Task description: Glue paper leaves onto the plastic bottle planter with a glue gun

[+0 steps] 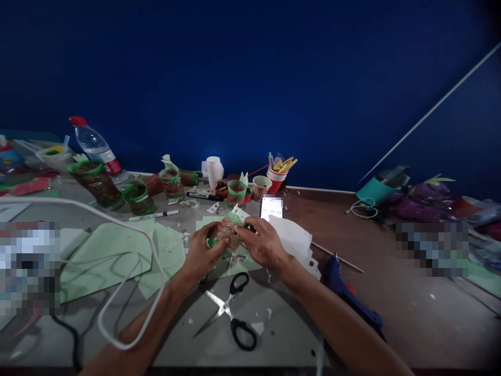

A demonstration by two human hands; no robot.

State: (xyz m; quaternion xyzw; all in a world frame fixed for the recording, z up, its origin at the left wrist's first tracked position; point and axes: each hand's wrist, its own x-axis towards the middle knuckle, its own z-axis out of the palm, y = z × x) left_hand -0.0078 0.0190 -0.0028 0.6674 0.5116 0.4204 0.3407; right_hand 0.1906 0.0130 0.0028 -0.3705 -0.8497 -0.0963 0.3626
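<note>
on the messy table [391, 292], just past the open scissors [230, 310], the left hand [201, 250] and right hand [264, 243] both squeeze a small brown cup [226, 232] with a green band.

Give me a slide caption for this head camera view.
Left hand and right hand grip a green-banded paper cup, scissors and glue gun nearby.

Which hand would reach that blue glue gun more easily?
Probably the right hand: the blue glue gun lies just beside its forearm, while the left hand sits across the decorated cup both hands hold.
</note>
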